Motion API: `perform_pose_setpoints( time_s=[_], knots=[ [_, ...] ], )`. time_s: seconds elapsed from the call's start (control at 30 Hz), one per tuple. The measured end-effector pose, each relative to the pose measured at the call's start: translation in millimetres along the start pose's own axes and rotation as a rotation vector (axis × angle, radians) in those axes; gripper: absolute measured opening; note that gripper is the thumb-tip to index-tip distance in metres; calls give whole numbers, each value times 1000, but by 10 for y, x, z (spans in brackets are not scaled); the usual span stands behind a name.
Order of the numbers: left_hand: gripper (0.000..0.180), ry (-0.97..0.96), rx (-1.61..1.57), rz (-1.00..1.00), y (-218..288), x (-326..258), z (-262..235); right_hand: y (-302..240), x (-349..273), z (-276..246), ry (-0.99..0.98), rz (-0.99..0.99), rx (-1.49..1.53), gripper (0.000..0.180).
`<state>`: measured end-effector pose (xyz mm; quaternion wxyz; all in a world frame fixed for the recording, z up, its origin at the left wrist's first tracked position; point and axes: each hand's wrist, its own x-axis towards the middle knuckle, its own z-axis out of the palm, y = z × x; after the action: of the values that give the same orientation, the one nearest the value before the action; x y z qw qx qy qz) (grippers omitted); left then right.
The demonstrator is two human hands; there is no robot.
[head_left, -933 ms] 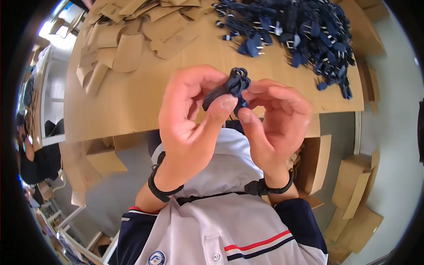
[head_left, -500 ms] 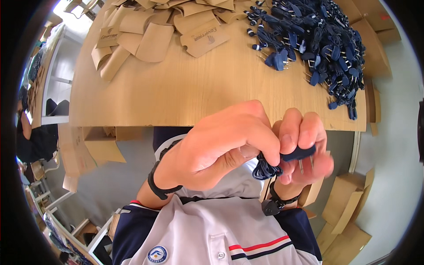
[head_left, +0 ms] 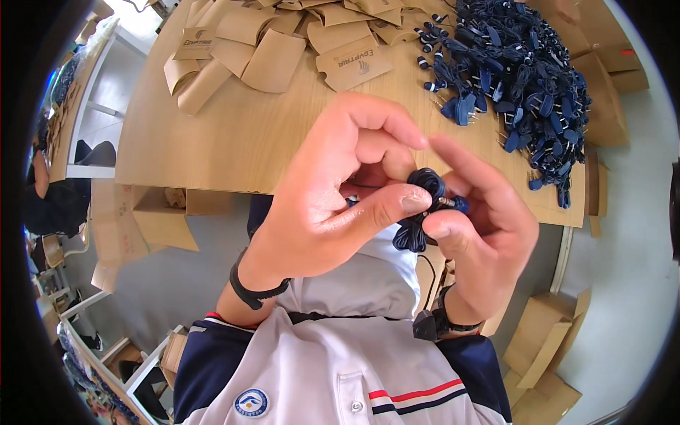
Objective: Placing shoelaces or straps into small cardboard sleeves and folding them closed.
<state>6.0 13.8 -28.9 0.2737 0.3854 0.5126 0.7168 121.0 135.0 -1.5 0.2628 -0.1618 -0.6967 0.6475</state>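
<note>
Bench (head_left: 205, 156): pale wood-grain top, flat, looks smooth; fisheye bows its near edge.
Kraft sleeves (head_left: 276, 64): loose heap, far left of bench; thin brown card, curved ends, some bowed or curled, some with dark print. Likely light, springy, easy to crease.
Earphone pile (head_left: 524, 92): far right of bench; navy cords in tied-looking coils, flat glossy plastic plug bodies, metal prongs sticking out all ways. Likely tangle-prone.
Left hand (head_left: 312, 205): gripping; thumb laid across the bundle's upper coil, fingers arched behind, index stretched toward the other index.
Right hand (head_left: 496, 227): closed on the bundle's right side, thumb at its edge, fingers bent behind; index extended.
Cord bundle (head_left: 411, 236): held between both hands, off the bench, in front of its near edge. Thin dark navy cord, looped coils above and below the left thumb. Should be light, soft, floppy; loops could splay if squeezed at the ends. Best hold: pinch across the waist where strands gather.
Plug end (head_left: 460, 205): small, dark, between right thumb and fingers; likely the stiff part, good for steering.
Metal bit (head_left: 446, 202): shiny, narrow; probably slick, bendable under side load. Exact shape: too small to tell.
</note>
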Motion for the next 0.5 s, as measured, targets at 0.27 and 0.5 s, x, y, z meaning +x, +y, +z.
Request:
perform_pose_setpoints(
  time_s=[0.27,0.5],
  knots=[
    [32,40,574,266,44,17,28,217,54,8,109,-128,100,33],
    [16,237,306,164,-116,-17,145,221,82,-18,21,-112,202,48]
  ],
)
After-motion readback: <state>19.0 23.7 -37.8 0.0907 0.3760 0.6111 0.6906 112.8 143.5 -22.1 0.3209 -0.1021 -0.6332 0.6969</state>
